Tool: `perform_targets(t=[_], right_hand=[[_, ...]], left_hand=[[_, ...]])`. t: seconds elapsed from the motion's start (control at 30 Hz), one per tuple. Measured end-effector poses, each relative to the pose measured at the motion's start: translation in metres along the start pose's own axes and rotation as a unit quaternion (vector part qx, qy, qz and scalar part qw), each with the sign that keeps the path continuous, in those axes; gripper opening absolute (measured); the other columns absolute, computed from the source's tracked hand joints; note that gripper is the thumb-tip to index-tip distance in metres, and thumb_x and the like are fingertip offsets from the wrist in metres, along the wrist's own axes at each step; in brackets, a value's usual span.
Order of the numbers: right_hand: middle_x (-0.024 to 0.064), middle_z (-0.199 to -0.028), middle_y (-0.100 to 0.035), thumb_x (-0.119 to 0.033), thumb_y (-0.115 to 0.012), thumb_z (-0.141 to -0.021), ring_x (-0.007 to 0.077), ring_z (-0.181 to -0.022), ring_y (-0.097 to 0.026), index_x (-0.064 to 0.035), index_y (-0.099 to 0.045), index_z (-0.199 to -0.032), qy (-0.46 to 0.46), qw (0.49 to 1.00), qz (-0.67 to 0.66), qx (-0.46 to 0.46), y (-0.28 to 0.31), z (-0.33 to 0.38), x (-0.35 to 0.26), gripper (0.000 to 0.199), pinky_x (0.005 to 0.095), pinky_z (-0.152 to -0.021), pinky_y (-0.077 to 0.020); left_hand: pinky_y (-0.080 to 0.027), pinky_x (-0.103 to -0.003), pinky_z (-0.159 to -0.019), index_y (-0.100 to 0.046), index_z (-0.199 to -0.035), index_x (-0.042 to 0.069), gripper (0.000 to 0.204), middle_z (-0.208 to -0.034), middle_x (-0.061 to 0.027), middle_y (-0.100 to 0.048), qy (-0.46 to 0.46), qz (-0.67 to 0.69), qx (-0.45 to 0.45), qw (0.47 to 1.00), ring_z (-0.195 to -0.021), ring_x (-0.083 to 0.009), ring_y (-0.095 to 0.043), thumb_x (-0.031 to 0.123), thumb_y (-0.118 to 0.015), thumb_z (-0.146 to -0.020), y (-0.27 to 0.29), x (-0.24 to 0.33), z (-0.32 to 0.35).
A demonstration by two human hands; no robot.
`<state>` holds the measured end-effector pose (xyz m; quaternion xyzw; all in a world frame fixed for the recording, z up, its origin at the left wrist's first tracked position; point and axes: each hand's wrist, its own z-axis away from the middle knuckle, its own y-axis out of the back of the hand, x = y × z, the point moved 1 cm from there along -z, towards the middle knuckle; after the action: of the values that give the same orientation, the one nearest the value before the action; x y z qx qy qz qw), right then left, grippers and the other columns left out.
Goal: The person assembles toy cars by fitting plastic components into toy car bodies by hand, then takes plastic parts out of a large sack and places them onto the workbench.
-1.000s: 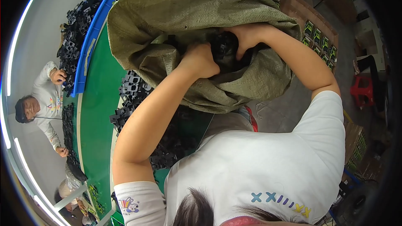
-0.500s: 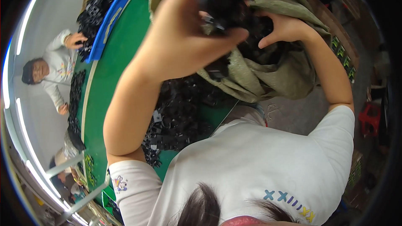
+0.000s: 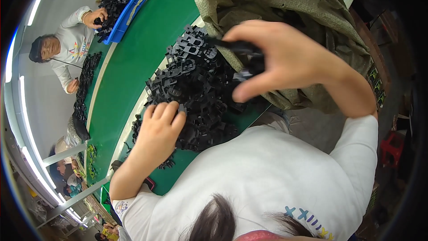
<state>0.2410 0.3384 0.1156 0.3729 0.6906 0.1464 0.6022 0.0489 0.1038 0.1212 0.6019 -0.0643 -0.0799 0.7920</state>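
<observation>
A heap of black moulded plastic parts (image 3: 196, 80) lies on the green table in front of me. At its left edge rests my left hand (image 3: 161, 122), fingers bent down against the parts; what is under the fingertips is hidden. Over the right side of the heap, my right hand (image 3: 285, 58) has thumb and fingers curved around a few black plastic parts (image 3: 252, 60), blurred by motion. Just behind that hand, an olive woven sack (image 3: 307, 0) gapes at the table's edge, its lip touching the heap.
Across the green table (image 3: 147, 22), a blue tray (image 3: 133, 13) is piled with similar black parts. A co-worker (image 3: 67, 49) reaches into it, beside a row of black parts (image 3: 87, 80). A red stool (image 3: 392, 147) stands on the floor at the right.
Both hands have left the sack's mouth. The left came down leftward onto the heap, without the black bundle it held; the right moved toward the heap with parts. The heap looks larger.
</observation>
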Motion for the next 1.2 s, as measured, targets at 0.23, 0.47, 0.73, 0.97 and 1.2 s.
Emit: perform_targets(t=[0.23,0.47,0.73,0.97,1.2], right_hand=[[0.0184,-0.101,-0.062,-0.044,-0.082,-0.066,0.0347,-0.096,-0.062,0.0008,-0.060,-0.105,-0.009,0.987,0.107,-0.116,-0.072,-0.061,-0.009,0.063,0.0417,-0.082,-0.0503],[0.0145,-0.107,-0.061,-0.029,-0.070,-0.083,0.0320,-0.100,-0.059,0.0003,-0.060,-0.112,0.088,0.990,0.106,-0.035,-0.046,-0.038,-0.005,0.042,0.0392,-0.088,-0.0482],[0.0193,-0.114,-0.063,-0.013,-0.058,-0.083,0.0346,-0.107,-0.060,-0.0024,-0.060,-0.118,-0.286,0.924,0.252,0.025,0.039,0.062,0.125,0.036,0.0419,-0.090,-0.0485],[0.0175,-0.121,-0.061,-0.027,-0.057,-0.089,0.0330,-0.117,-0.054,-0.0049,-0.061,-0.119,-0.186,0.906,0.165,0.342,0.004,0.032,0.243,0.038,0.0418,-0.099,-0.0423],[0.0158,-0.121,-0.061,-0.027,-0.065,-0.083,0.0316,-0.115,-0.055,-0.0052,-0.053,-0.129,-0.279,0.927,0.252,0.012,0.050,0.084,0.139,0.052,0.0394,-0.100,-0.0423]], left_hand=[[-0.023,-0.062,-0.109,-0.057,-0.118,0.005,0.061,-0.134,-0.0134,-0.047,0.056,0.025,-0.013,0.998,-0.126,-0.0308,-0.042,0.023,-0.079,-0.065,-0.016,0.007,0.015],[-0.041,-0.046,-0.095,-0.062,-0.104,0.002,0.049,-0.116,-0.0135,-0.059,0.051,0.087,0.090,0.991,-0.106,-0.0328,-0.056,0.026,-0.080,-0.067,0.001,-0.005,0.027],[-0.048,-0.038,-0.075,-0.062,-0.099,0.001,0.034,-0.099,-0.0102,-0.064,-0.127,0.087,0.153,0.976,-0.087,-0.0275,-0.061,0.018,-0.076,-0.073,0.048,0.013,-0.036],[-0.049,-0.042,-0.082,-0.061,-0.094,-0.002,0.015,-0.100,-0.0197,-0.062,-0.241,0.080,0.174,0.951,-0.095,-0.0371,-0.059,0.004,-0.058,-0.080,0.045,0.050,-0.229],[-0.044,-0.040,-0.100,-0.051,-0.130,-0.002,0.056,-0.124,-0.0268,-0.056,-0.057,-0.204,-0.036,0.977,-0.117,-0.0377,-0.054,0.008,-0.059,-0.075,0.011,-0.026,-0.287]])
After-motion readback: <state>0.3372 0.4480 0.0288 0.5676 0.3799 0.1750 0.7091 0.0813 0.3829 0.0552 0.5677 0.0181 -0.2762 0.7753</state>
